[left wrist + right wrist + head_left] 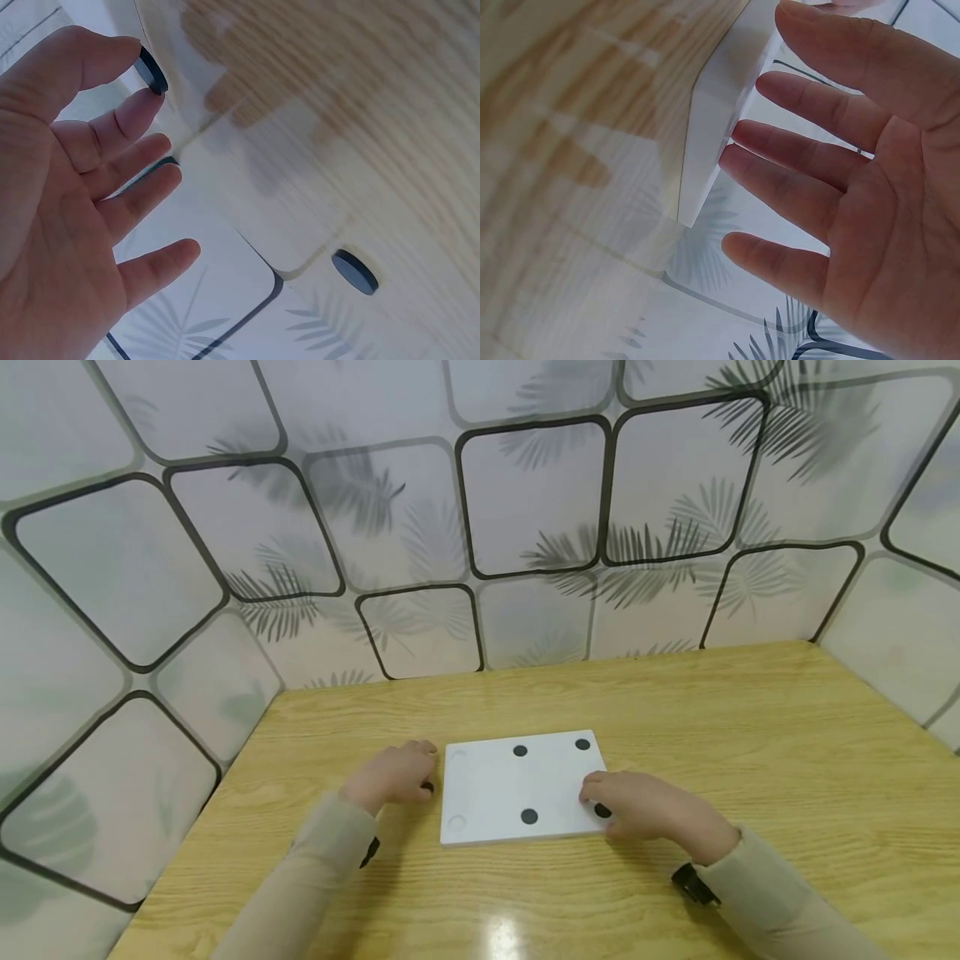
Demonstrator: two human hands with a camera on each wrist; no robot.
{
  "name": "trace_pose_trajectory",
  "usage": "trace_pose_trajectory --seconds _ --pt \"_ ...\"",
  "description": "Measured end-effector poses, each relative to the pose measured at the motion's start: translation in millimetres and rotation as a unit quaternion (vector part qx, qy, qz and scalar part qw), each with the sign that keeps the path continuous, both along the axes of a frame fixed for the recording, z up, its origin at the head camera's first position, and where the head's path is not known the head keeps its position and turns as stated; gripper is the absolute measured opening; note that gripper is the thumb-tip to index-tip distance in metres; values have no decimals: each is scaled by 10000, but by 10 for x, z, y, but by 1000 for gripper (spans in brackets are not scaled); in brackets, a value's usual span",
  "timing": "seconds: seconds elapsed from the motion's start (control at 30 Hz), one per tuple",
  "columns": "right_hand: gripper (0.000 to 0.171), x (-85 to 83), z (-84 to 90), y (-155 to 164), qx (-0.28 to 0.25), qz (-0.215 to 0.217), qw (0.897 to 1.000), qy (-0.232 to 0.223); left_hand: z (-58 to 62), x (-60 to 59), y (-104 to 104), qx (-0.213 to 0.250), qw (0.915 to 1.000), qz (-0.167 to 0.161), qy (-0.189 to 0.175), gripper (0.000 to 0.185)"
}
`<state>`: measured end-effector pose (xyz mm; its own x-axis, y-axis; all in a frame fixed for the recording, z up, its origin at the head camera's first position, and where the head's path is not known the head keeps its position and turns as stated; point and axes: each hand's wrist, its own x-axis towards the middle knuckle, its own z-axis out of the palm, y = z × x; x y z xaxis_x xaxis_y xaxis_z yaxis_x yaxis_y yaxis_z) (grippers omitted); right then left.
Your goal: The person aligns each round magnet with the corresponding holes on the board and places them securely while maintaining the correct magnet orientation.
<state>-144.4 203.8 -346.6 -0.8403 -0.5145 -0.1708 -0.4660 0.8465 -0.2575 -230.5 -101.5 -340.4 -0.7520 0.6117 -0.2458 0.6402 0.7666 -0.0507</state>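
Observation:
My left hand point(396, 774) is just left of a white rectangular board point(487, 789). In the left wrist view its thumb and index finger pinch a thin black disc point(152, 70) by the edges, and the other fingers are spread. A second black disc point(355, 271) lies on the table near that hand. At the board's right edge rests my right hand point(641, 806), its fingers loosely extended and touching the board, beside a black disc point(602, 810). More black discs sit on the board, including one at the front middle point(529, 816). Two pale round recesses point(457, 822) show at its left end.
The wooden table point(712, 735) runs back to a wall point(532, 502) with a rounded-tile and leaf pattern. Similar panels point(67, 760) flank the table on the left and right. Dark bands point(693, 885) show at both wrists.

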Motion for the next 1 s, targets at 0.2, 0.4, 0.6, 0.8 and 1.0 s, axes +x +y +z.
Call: trace_pose_trajectory --seconds 0.2,0.4,0.6,0.8,1.0 --pt "38 -8 -1 -8 80 -108 9999 -64 -35 75 82 -224 9994 -157 207 22" --pt "38 -5 3 -14 96 -125 9998 -76 -42 143 106 -265 9983 -349 396 26" --pt "37 -5 -4 -13 53 -128 9999 -65 -22 208 116 -193 9988 -284 359 31" --pt "37 -4 2 -12 34 -100 9999 -55 -1 265 160 -224 9985 -318 390 21" --pt "37 1 11 -11 13 -35 10000 -27 11 324 201 -264 9970 -569 460 27"
